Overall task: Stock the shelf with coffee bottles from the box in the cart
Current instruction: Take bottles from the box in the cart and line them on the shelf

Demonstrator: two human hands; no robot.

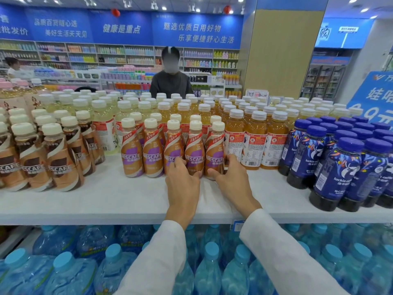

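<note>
The task looks to be somewhere in its middle. A group of purple-label coffee bottles (153, 154) stands on the white shelf (106, 201), five in the front row and at least one more row just behind them, where only the caps show.

Both hands are at the right end of this front row. The right hand (232, 182) holds the end bottle (214, 150) low on its body: the thumb lies on the left side and the fingers (232, 159) curl round the right side. The left hand (182, 184) seems to hold the fourth bottle (194, 150) in the same way, with its fingers (177, 165) bent round the left side. Both bottles stand upright on the shelf and touch each other, so I judge that they are being set or pushed into line.

Just beyond the right fingers stand orange tea bottles (253, 141), and further right dark blue bottles (331, 167). Left of the left fingers, past a gap, stand brown-label coffee bottles (61, 158).

What is left: the shelf on the near side of the fingers is bare white, so I think another row can fit there. The box and the cart are not in view, so I cannot tell how many bottles wait in them
</note>
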